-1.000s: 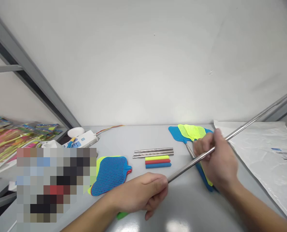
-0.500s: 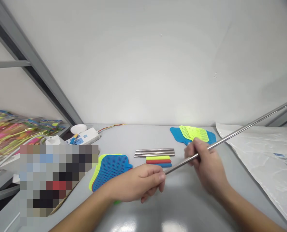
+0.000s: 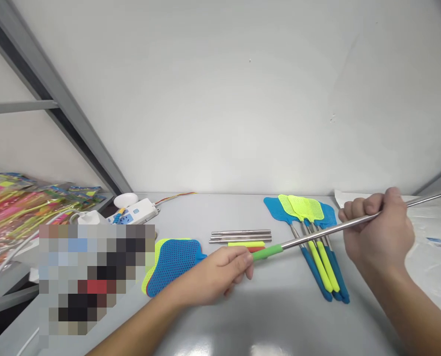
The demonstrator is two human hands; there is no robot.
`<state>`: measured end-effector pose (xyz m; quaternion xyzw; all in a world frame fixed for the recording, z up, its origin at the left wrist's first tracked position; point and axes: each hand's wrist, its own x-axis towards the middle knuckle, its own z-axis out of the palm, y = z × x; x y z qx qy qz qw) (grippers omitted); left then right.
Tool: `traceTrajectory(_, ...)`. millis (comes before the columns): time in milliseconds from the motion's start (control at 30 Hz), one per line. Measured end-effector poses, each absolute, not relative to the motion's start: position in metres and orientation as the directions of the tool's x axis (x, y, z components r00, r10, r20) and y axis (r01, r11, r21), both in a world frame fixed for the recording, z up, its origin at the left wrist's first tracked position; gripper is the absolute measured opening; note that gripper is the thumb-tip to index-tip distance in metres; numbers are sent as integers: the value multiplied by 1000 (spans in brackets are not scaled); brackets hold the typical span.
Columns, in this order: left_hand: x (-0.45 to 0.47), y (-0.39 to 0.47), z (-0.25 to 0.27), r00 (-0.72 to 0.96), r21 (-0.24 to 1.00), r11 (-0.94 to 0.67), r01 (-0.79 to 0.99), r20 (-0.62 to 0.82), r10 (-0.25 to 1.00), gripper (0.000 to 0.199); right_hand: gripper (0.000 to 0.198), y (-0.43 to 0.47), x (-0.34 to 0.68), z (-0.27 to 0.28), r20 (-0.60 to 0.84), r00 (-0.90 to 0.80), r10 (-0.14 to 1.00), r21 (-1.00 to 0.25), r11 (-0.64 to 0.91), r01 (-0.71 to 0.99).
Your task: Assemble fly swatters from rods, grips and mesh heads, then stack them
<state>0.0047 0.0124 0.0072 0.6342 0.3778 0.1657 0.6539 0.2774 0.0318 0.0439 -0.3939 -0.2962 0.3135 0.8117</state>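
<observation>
My left hand (image 3: 223, 274) is closed round a green handle sleeve (image 3: 268, 252), whose front part shows beyond my fingers. A long, thin metal rod (image 3: 320, 232) runs out of the sleeve, up and right past the frame's edge. My right hand (image 3: 381, 232) is wrapped round this rod farther along. Behind my left hand lie swatter heads (image 3: 175, 262), a blue one on top with red and yellow edges under it. Short metal rods (image 3: 240, 232) lie beyond, with yellow and red handle sleeves (image 3: 246, 244) partly hidden. Several blue and yellow fly swatters (image 3: 318, 247) lie between my hands, under the rod.
A white power strip (image 3: 140, 211) with cables lies at the back left, beside a pixelated area. Bagged colourful items (image 3: 30, 207) fill the far left. A white plastic sheet (image 3: 431, 277) covers the right side, and a white wall (image 3: 242, 123) bounds the back.
My right hand has slid right along the rod, uncovering the swatters' handles. The green sleeve now shows between my left hand and the rod; before, bare metal met my fingers.
</observation>
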Motion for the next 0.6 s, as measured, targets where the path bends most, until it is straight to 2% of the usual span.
traceTrajectory(167, 6, 13, 2, 605, 969, 177, 172, -245, 758, 44, 39, 36, 276, 28, 219, 558, 800, -834, 450, -318)
traceTrajectory(267, 11, 10, 0, 567, 969, 174, 176, -245, 786, 42, 39, 26, 250, 19, 177, 485, 857, -857, 376, -352)
traceTrajectory(367, 19, -1, 1, 593, 953, 204, 223, -299, 748, 40, 45, 8, 216, 11, 118, 282, 952, -901, 222, -373)
traceTrajectory(467, 26, -13, 1, 640, 944, 216, 249, -328, 695, 38, 48, -3, 197, 7, 92, 100, 991, -937, 120, -328)
traceTrajectory(533, 27, -16, 1, 653, 947, 219, 236, -321, 685, 37, 45, -2, 199, 10, 89, 59, 994, -950, 103, -295)
traceTrajectory(600, 25, -15, 0, 651, 952, 223, 211, -307, 695, 36, 44, 6, 213, 17, 101, 104, 989, -942, 128, -310)
